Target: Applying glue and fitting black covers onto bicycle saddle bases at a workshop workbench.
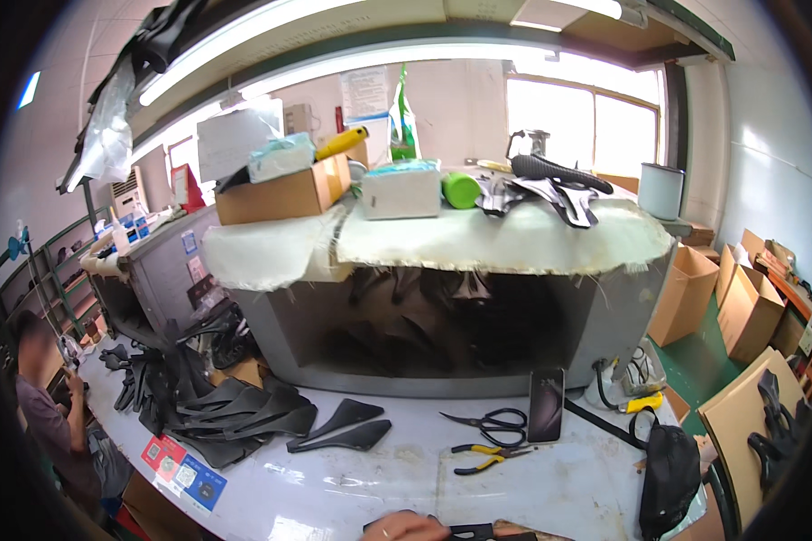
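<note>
Room: a workshop with a bright window at the back right, long lamps under the ceiling and cardboard boxes [747, 311] on the green floor at the right.
Surface: a white worktable [352, 487], in front of a grey hollow stand [442, 307] covered with pale cloth.
Hand: one hand [406, 527] is seen only at the lower edge; which hand it is I cannot tell, and its fingers are cut off, so their state cannot be told.
Thing at the hand: a dark flat piece [478, 532] lies just beside it, at the edge of the table.
Tools: black scissors [487, 421], yellow-handled pliers [485, 458] and an upright phone [546, 404] stand near the middle.
Left side: a pile of black shaped parts [216, 406]; two more black pieces [343, 428] lie near it.
Other person: sits at the far left [50, 406].
</note>
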Motion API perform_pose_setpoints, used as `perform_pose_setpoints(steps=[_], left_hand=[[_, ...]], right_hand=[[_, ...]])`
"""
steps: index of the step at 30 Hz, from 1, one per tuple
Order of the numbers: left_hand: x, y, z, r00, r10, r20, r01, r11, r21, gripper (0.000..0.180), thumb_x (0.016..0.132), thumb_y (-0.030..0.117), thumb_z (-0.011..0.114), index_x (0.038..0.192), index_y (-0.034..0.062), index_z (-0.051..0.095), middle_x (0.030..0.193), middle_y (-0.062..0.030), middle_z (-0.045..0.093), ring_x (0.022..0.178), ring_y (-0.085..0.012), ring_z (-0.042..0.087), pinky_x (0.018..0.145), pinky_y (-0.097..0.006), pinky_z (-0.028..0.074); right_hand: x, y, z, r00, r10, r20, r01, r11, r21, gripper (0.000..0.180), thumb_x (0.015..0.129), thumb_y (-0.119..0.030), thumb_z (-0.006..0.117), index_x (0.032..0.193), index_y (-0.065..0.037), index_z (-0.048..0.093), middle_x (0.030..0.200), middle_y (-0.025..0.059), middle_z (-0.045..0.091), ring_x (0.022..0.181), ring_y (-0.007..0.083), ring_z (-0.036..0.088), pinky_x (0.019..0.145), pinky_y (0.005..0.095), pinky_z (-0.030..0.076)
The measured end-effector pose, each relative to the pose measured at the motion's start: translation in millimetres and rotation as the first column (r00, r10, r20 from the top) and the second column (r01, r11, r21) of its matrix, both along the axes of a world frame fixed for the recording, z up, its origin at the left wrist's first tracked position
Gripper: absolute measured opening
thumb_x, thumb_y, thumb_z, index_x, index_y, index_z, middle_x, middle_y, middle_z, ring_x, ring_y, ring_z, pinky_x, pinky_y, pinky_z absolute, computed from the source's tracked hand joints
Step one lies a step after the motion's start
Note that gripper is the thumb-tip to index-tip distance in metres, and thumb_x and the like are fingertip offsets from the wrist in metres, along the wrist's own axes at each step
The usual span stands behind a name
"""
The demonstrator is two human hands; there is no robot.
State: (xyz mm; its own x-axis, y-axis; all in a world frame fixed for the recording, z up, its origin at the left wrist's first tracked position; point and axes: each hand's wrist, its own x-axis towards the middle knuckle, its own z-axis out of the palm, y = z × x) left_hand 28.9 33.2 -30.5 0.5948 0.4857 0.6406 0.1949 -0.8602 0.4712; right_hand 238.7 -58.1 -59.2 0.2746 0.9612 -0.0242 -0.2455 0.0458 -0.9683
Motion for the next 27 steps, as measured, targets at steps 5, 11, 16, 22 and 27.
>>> perform_pose_setpoints(steps=[5, 11, 16, 22, 27], left_hand=[[12.7, 15.1, -6.7, 0.98, -0.1, -0.174, 0.072, 0.985, -0.157, 0.042, 0.094, 0.017, 0.069, 0.13, -0.0015, 0.061, 0.116, -0.0215, 0.063, 0.103, -0.0403, 0.062, 0.089, -0.048, 0.05], [32.3, 12.3, -6.4, 0.997, -0.038, -0.068, 0.033, 0.996, -0.08, 0.045, 0.081, 0.022, 0.085, 0.107, 0.0035, 0.054, 0.11, -0.0243, 0.061, 0.097, -0.0416, 0.06, 0.086, -0.049, 0.048], [30.5, 6.0, -18.6, 0.963, -0.199, 0.183, 0.23, 0.959, -0.163, 0.036, 0.086, 0.01, 0.077, 0.104, 0.0066, 0.046, 0.106, -0.0197, 0.058, 0.093, -0.035, 0.056, 0.086, -0.049, 0.046], [6.4, 14.8, -16.2, 0.573, 0.118, 0.811, 0.335, 0.869, -0.363, 0.027, 0.095, 0.015, 0.067, 0.094, 0.011, 0.041, 0.085, -0.0092, 0.05, 0.07, -0.0227, 0.053, 0.074, -0.038, 0.051], [-54.8, 102.6, -27.3, 0.511, 0.502, 0.697, 0.287, 0.665, -0.689, 0.054, 0.073, 0.007, 0.052, 0.127, 0.0046, 0.055, 0.096, -0.0103, 0.061, 0.095, -0.0271, 0.063, 0.086, -0.039, 0.054]], right_hand=[[-5.0, 1.0, -3.7, 0.999, -0.049, -0.012, 0.05, 0.998, 0.026, 0.016, 0.1, -0.012, 0.069, 0.106, 0.003, 0.067, 0.09, 0.0046, 0.064, 0.082, 0.0117, 0.058, 0.073, 0.0269, 0.048], [1.8, 9.0, 7.6, 0.994, -0.038, 0.101, 0.029, 0.995, 0.097, 0.016, 0.098, -0.011, 0.071, 0.104, 0.004, 0.07, 0.084, 0.0059, 0.065, 0.075, 0.0115, 0.058, 0.069, 0.0283, 0.049], [7.1, 7.8, -3.3, 0.984, -0.036, -0.175, 0.05, 0.996, 0.079, 0.023, 0.104, -0.022, 0.066, 0.098, 0.001, 0.069, 0.079, 0.0061, 0.068, 0.069, 0.0128, 0.063, 0.066, 0.0287, 0.052], [47.5, 13.1, -26.9, 0.815, -0.343, -0.467, 0.351, 0.934, -0.074, 0.017, 0.104, -0.021, 0.065, 0.1, -0.004, 0.063, 0.075, 0.0085, 0.068, 0.067, 0.0211, 0.066, 0.064, 0.037, 0.056], [73.0, 8.9, -19.8, 0.795, -0.348, -0.497, 0.314, 0.937, -0.154, 0.023, 0.102, -0.018, 0.067, 0.118, -0.002, 0.062, 0.085, 0.0112, 0.07, 0.075, 0.0223, 0.069, 0.065, 0.0369, 0.058]])
